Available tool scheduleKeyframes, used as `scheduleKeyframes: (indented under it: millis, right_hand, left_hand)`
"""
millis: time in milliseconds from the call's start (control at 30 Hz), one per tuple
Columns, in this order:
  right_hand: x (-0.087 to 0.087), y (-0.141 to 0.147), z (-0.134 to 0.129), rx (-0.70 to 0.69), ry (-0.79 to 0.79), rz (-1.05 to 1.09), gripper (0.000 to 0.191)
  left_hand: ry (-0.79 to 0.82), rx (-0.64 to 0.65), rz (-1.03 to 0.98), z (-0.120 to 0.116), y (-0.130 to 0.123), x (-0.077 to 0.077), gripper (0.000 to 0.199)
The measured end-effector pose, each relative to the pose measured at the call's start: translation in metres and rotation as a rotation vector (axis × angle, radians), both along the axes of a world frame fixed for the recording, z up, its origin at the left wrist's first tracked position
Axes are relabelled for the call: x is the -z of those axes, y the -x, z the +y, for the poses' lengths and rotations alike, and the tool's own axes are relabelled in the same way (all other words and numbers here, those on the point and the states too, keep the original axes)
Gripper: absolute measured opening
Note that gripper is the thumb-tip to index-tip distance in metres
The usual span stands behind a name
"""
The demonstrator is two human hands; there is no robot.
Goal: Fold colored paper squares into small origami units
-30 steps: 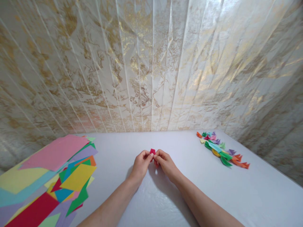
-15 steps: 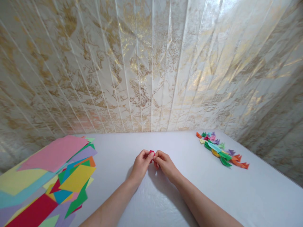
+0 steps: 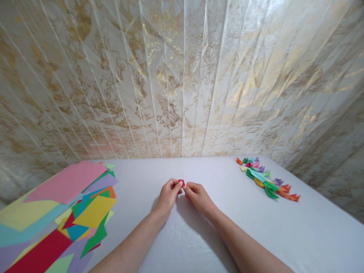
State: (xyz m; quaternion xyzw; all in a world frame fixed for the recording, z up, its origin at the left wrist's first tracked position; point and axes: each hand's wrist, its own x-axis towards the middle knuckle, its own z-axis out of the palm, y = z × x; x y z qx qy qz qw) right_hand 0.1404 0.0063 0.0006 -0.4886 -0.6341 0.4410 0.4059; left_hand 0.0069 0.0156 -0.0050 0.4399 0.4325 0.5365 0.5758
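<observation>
A small folded piece of red paper [image 3: 182, 183] is held up between my two hands, above the middle of the white table. My left hand [image 3: 168, 195] pinches it with the thumb on its near face. The thumb and curled fingers of my right hand [image 3: 199, 196] close on its right edge. Part of the paper hides behind my fingertips, and its folds are too small to make out.
Sheets of coloured paper lie heaped at the left, with a pink sheet [image 3: 68, 182] and a yellow piece [image 3: 95, 211] on top. Several folded paper figures [image 3: 270, 185] sit in a cluster at the back right. A gold-patterned curtain [image 3: 176, 83] hangs behind the white table [image 3: 182, 242].
My fingers have shifted slightly on the red paper, and more of its face shows above my left thumb. The paper heap and the folded figures have stayed put.
</observation>
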Motion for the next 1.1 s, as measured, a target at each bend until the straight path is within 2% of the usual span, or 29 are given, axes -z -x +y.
scheduleKeyframes:
  millis: [200,467,633,900,1100]
  right_hand:
    - [0.005,0.001,0.0,0.028,-0.002,0.065,0.022]
    - [0.002,0.002,0.0,0.02,0.038,0.17,0.018]
    - [-0.003,0.002,-0.003,-0.025,0.072,0.208,0.025]
    - [-0.012,0.002,-0.008,-0.088,0.091,0.147,0.032]
    - [-0.012,0.002,-0.008,-0.092,0.111,0.133,0.029]
  left_hand:
    - [-0.011,0.037,0.005,-0.001,0.002,-0.001,0.029]
    - [-0.01,0.153,0.066,0.0,0.003,-0.003,0.03]
    - [-0.004,0.175,0.035,0.002,0.005,-0.001,0.032]
    - [-0.028,0.119,0.034,-0.002,0.002,-0.008,0.038]
    - [0.0,0.221,0.01,-0.003,0.003,-0.009,0.034]
